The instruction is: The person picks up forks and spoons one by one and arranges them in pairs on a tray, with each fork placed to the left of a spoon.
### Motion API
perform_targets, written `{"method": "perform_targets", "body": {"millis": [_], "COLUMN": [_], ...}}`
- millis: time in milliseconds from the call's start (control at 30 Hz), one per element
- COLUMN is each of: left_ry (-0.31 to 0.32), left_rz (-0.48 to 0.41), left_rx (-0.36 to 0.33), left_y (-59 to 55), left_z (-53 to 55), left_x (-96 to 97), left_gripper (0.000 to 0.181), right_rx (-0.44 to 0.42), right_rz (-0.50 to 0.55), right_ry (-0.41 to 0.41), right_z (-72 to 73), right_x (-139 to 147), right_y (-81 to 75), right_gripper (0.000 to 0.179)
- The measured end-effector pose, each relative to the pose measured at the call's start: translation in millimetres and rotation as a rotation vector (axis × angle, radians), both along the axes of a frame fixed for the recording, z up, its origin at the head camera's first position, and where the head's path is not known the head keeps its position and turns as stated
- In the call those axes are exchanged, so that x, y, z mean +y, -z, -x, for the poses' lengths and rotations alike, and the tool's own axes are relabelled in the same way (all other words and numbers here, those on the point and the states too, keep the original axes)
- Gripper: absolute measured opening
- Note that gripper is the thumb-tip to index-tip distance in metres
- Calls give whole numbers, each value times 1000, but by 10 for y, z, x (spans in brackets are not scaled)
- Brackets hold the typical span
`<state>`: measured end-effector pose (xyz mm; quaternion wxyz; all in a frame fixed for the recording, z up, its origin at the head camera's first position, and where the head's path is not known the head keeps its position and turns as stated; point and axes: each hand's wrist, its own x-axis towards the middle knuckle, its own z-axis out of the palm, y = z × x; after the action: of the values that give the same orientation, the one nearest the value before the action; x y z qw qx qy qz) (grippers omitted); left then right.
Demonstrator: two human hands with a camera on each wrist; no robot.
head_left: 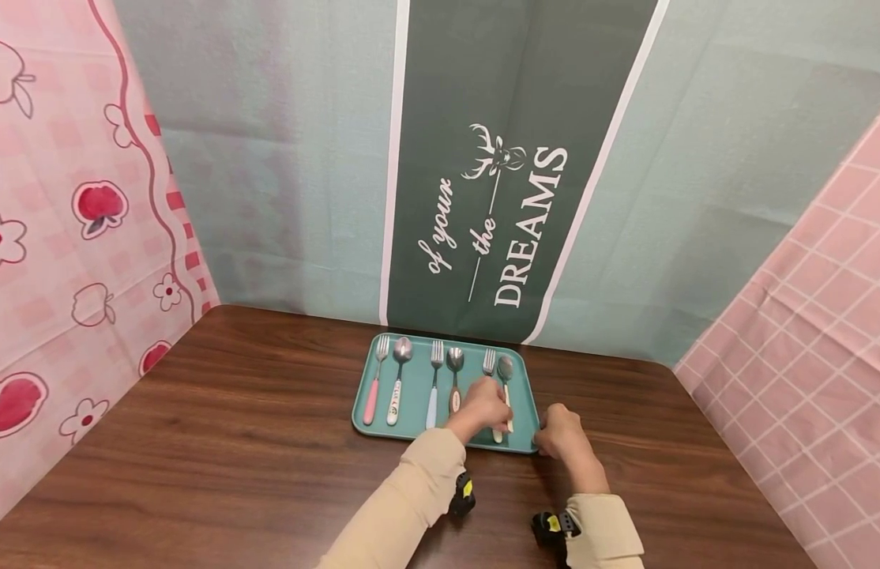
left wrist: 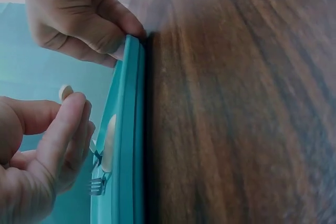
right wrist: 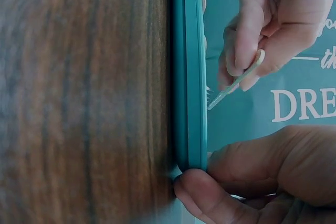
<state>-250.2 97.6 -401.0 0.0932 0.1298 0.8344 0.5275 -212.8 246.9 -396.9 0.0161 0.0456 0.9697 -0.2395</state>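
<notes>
On a teal tray [head_left: 523,403] lie forks and spoons in pairs. My left hand [head_left: 485,406] is over the right-hand pair and pinches the cream handle of the spoon [head_left: 505,368] between thumb and fingers. That handle end [right wrist: 259,59] tilts up from the tray in the right wrist view. Just left of the spoon lies a fork [head_left: 489,362], its middle hidden by the hand. My right hand [head_left: 562,433] grips the tray's front right corner, with thumb and fingers at the rim in the right wrist view.
Further left on the tray are a blue-handled fork [head_left: 433,395] beside a brown-handled spoon [head_left: 455,359], then a pink-handled fork [head_left: 371,401] beside a white patterned spoon [head_left: 394,401]. The brown wooden table [head_left: 234,442] meets a hanging cloth [head_left: 305,197] behind the tray.
</notes>
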Motion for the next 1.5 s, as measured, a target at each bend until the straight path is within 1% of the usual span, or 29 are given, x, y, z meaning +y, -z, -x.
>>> {"method": "perform_targets", "body": {"millis": [33, 67, 167, 233, 300, 467, 533, 600, 667, 700, 733, 833, 867, 967, 1067, 1167, 1200, 1300, 1333, 1400, 1500], "left_ry": [2, 5, 23, 41, 59, 81, 81, 80, 85, 88, 91, 104, 108, 115, 108, 90, 93, 104, 110, 116, 105], "left_rz": [6, 4, -24, -17, 3, 89, 136, 182, 215, 230, 233, 233, 232, 221, 211, 210, 214, 230, 237, 256, 303], "left_rx": [3, 1, -20, -25, -18, 26, 62, 100, 132, 146, 153, 177, 186, 193, 164, 149, 146, 160, 164, 171, 203], "left_y": [-1, -5, -13, -13, -16, -15, -12, -16, -16, -13, -13, -5, 0, 13, 31, 45, 46, 47, 46, 34, 11], "left_z": [3, 3, 4, 4, 2, 6, 9, 7, 2, 1, -4, -12, -12, -7, 6, 14, 13, 2, -3, -17, -39], "left_x": [9, 16, 37, 52, 61, 83, 91, 96, 102, 106, 109, 115, 116, 111, 102, 95, 93, 96, 100, 107, 121], "left_gripper": [7, 4, 22, 19, 20, 31, 32, 29, 22, 21, 25, 48, 53, 58, 49, 31, 30, 41, 49, 58, 61], "right_rx": [-1, -2, -3, -4, 0, 6, 3, 3, 3, 6, 8, 13, 14, 12, 15, 17, 17, 11, 6, -5, -3], "right_rz": [2, 5, 16, 21, 23, 23, 27, 29, 30, 26, 23, 9, 5, 1, 3, 4, 4, 2, 3, 3, 4], "right_ry": [2, 4, 8, 8, 8, 8, 9, 10, 9, 8, 7, 3, 3, 3, 3, 3, 2, 0, -1, -3, -8], "right_z": [-2, -4, -9, -13, -15, -18, -18, -17, -16, -16, -15, -14, -13, -14, -14, -13, -12, -10, -11, -13, -20], "right_x": [2, 3, 7, 5, 3, -2, -2, -2, -3, -4, -4, -5, -4, -4, -4, -5, -5, -3, -2, -1, -3], "right_y": [0, -1, -4, -8, -11, -15, -14, -12, -10, -9, -7, -7, -6, -10, -10, -5, -3, 0, -2, -7, -15], "right_gripper": [14, 13, 10, 9, 8, 9, 8, 8, 7, 7, 8, 9, 9, 8, 6, 5, 5, 6, 7, 7, 7]}}
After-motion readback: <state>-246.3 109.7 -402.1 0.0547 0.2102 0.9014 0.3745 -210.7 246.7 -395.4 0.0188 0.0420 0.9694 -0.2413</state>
